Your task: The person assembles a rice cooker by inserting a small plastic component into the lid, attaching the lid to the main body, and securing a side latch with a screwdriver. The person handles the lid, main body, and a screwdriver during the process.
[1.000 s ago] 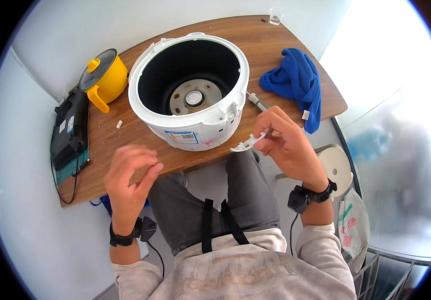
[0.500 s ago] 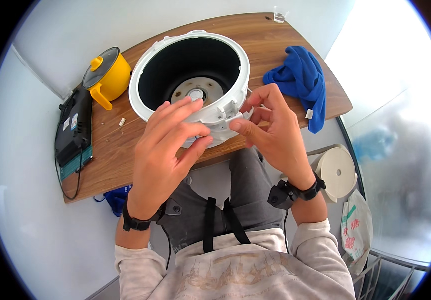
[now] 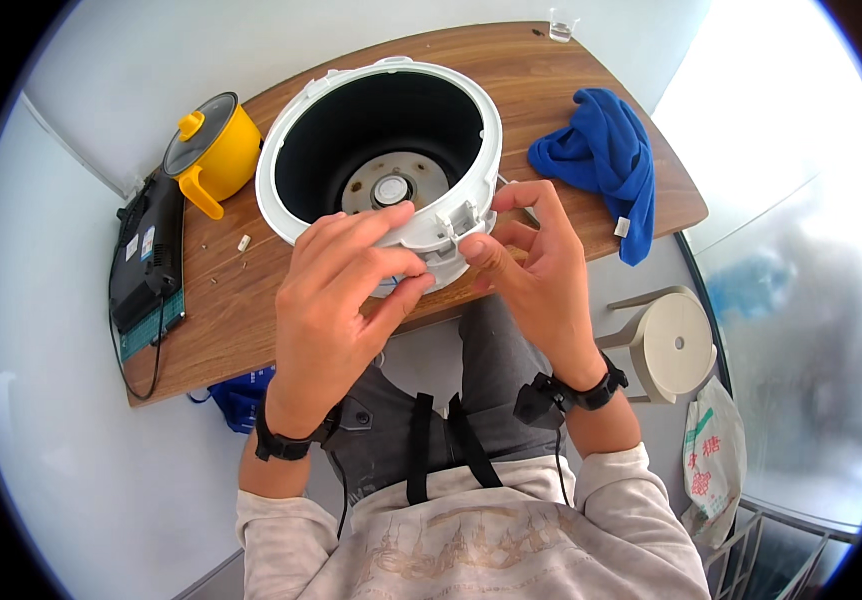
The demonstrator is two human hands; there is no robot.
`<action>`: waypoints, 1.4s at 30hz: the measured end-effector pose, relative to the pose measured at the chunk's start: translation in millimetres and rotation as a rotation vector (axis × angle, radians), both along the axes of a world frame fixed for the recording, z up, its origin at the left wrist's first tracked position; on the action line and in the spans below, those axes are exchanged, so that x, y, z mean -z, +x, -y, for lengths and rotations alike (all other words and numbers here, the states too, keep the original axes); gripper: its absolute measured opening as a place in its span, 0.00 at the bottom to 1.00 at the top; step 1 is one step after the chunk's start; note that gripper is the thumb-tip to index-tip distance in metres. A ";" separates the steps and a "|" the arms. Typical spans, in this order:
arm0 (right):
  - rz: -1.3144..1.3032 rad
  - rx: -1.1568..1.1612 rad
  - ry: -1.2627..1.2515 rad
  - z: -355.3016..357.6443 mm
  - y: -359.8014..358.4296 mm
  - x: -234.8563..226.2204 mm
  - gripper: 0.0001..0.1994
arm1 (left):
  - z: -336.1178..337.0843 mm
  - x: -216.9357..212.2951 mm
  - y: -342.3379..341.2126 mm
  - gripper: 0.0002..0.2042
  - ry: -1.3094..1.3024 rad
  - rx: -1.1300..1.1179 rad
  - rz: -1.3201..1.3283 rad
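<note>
A rice cooker body point(image 3: 269, 170) with a white rim and dark inner wall stands lidless near the table's front edge. Inside its bottom lies a round metal heating plate point(image 3: 431, 182) with brown stains and a white centre button. My left hand point(image 3: 336, 290) reaches over the front rim, its upper fingers stretched across the edge and its thumb and index finger closed on the front. Beside the small latch-like fitting point(image 3: 463, 218) at the front right, my right hand point(image 3: 541, 265) has its thumb and index finger bent around the rim. Its fingertips are partly hidden.
At left on the wooden table point(image 3: 241, 330) stand a yellow pot point(image 3: 221, 150) and a black device point(image 3: 151, 250) with a cord, near a small white piece point(image 3: 244, 243). A blue cloth point(image 3: 601, 150) and clear cup point(image 3: 562, 28) lie right; a beige stool point(image 3: 676, 345) stands below.
My right hand has dropped slightly, its thumb and index finger staying at the front-right rim. The left hand has shifted a little right and down. The cooker body stays in place.
</note>
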State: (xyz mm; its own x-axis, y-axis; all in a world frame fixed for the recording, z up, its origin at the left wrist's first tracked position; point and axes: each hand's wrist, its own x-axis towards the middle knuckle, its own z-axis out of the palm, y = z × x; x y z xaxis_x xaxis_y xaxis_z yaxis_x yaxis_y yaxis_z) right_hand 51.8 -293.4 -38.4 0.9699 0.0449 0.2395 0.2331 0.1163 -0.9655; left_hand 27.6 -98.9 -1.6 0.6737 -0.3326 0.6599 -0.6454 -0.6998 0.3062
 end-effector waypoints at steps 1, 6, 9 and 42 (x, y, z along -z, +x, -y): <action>0.019 0.009 0.005 -0.6 0.6 1.1 0.22 | -0.1 -0.1 0.0 0.10 0.005 -0.002 0.001; 0.097 0.085 0.046 -3.3 -0.7 4.9 0.21 | -0.4 0.4 0.5 0.09 0.006 -0.007 0.014; 0.155 0.086 0.008 -3.0 1.6 9.5 0.20 | 0.5 1.4 1.0 0.09 0.001 -0.006 0.016; 0.211 0.231 0.000 -15.1 -3.3 20.2 0.15 | 5.5 5.6 3.0 0.10 0.055 -0.048 0.115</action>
State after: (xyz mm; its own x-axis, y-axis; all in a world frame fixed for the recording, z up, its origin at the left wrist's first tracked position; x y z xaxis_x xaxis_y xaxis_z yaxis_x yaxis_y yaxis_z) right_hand 48.5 -278.3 -58.6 0.8833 -0.1707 0.4366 0.4486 0.0372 -0.8930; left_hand 30.5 -104.4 -7.3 0.6105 -0.3392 0.7157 -0.6394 -0.7444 0.1926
